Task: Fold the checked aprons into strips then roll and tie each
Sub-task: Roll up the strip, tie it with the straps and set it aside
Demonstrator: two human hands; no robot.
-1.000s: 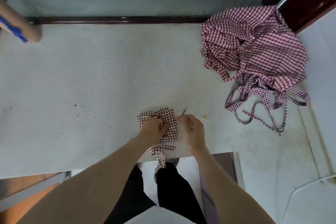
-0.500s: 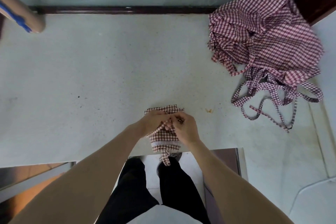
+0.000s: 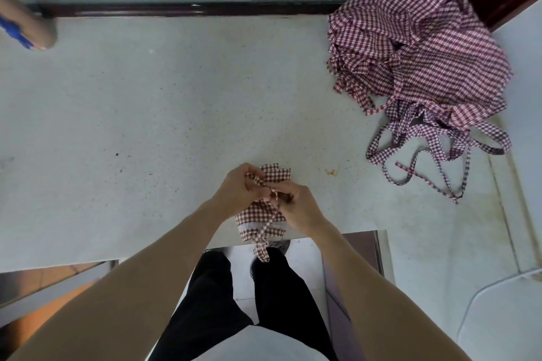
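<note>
Left of the fingers (image 3: 265, 191) and beyond them, the table (image 3: 164, 114) lies bare up to the dark rail (image 3: 187, 9). Far right of the fingers, a heap of checked aprons (image 3: 416, 58) and its trailing straps (image 3: 422, 161) block passage.

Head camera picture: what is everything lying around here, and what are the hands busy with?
Rolled red-and-white checked apron bundle: one, near table edge, tie strap hanging over it.
Heap of loose red-and-white checked aprons: number unclear, far right corner, straps trailing toward the near side.
Pale speckled stone table: one, underneath all.
Small orange scrap: one, right of the bundle.
Left hand: pinches a strap over the bundle.
Right hand: pinches the strap end.
</note>
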